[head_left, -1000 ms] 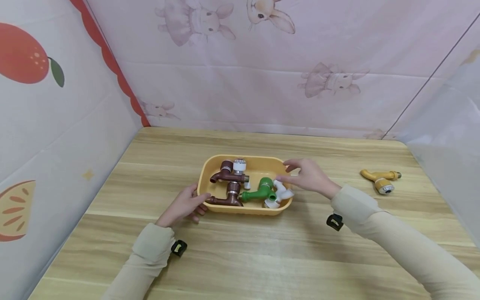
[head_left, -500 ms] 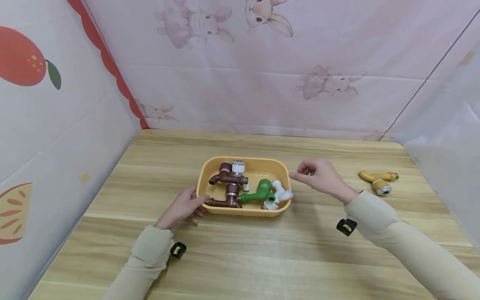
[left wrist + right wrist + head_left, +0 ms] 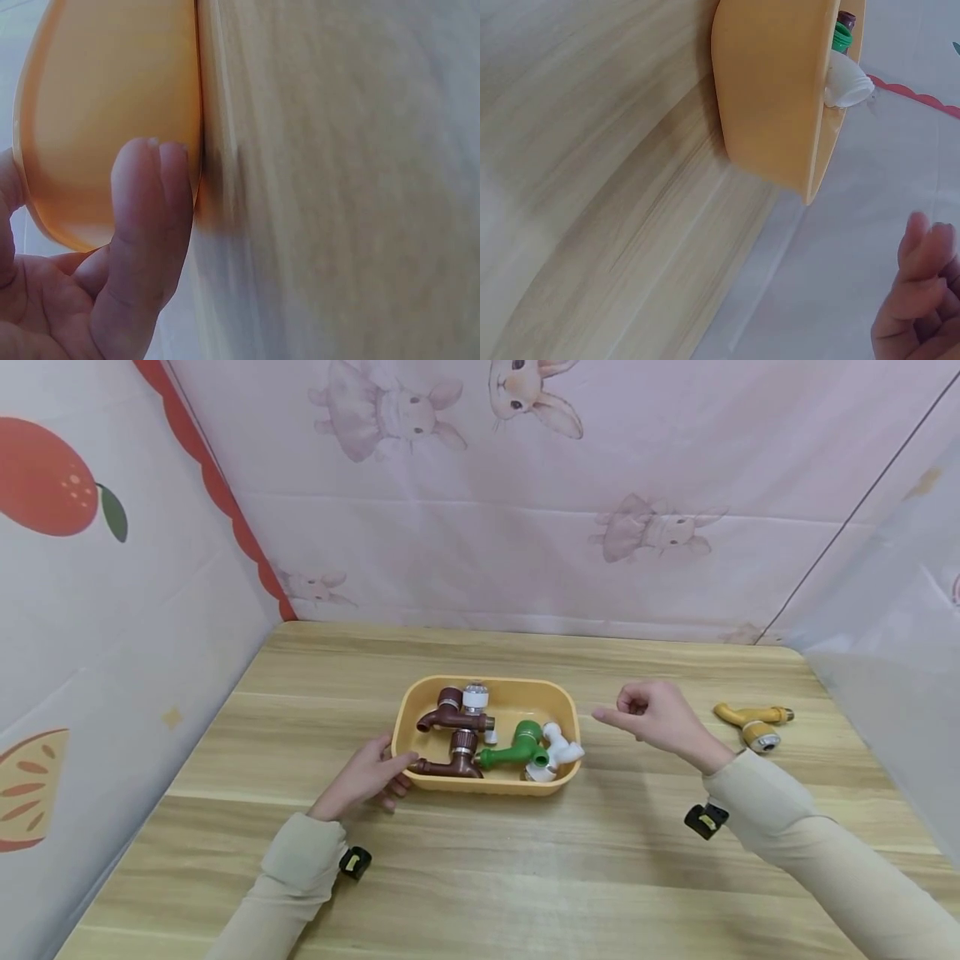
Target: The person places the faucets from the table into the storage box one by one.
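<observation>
A yellow plastic basin [image 3: 525, 693] stands on the wooden table with several taps in it. My left hand [image 3: 366, 777] grips its left end, thumb over the rim and fingers along the outer wall, as the left wrist view shows. Inside lie an upper brown tap [image 3: 453, 718], a lower brown tap [image 3: 459, 764], a green tap [image 3: 517, 752] and a white tap [image 3: 558, 747] whose spout overlaps the right rim. A white-and-clear knob [image 3: 476, 697] shows behind the brown taps. My right hand [image 3: 663, 718] hovers right of the basin with loosely curled fingers, holding nothing.
A yellow tap [image 3: 753, 722] with a silver-tipped handle lies on the table [image 3: 525, 877] at the right, beyond my right hand. Printed fabric walls [image 3: 480, 568] stand at the back and both sides of the table.
My right hand has drawn away from the basin's right rim and moved right, its fingers curling in. My left hand keeps its grip on the basin, and the taps lie as before.
</observation>
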The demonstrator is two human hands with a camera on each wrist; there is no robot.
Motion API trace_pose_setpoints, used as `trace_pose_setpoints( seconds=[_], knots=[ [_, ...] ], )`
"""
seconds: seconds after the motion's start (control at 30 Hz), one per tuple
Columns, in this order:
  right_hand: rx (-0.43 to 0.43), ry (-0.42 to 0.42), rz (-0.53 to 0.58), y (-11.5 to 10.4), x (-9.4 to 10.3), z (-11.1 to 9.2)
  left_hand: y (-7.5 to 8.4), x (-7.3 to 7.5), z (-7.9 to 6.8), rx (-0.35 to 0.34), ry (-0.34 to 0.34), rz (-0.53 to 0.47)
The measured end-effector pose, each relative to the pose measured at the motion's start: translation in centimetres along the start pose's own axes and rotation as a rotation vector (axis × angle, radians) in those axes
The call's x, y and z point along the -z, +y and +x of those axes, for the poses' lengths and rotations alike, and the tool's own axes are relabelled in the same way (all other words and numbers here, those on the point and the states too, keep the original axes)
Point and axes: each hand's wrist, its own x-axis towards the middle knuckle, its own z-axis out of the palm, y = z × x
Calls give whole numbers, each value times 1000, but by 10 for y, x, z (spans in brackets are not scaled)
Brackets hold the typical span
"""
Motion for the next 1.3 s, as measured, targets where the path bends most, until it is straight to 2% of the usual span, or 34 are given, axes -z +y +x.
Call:
trace_pose_setpoints(
  seconds=[0.37, 0.7, 0.87, 1.0, 1.3],
  knots=[
    [-40, -12, 41, 12, -2, -7, -2, 2, 0, 7, 5, 6],
    [-61, 6, -132, 42, 3, -16, -1, 3, 1, -21, -14, 20],
    [-78, -23, -195, 58, 14, -25, -4, 2, 1, -28, -7, 23],
    [-124, -51, -229, 73, 27, -32, -5, 1, 0, -20, 3, 26],
    [-217, 55, -288, 104, 55, -46, -4, 0, 1, -34, 4, 28]
  ],
)
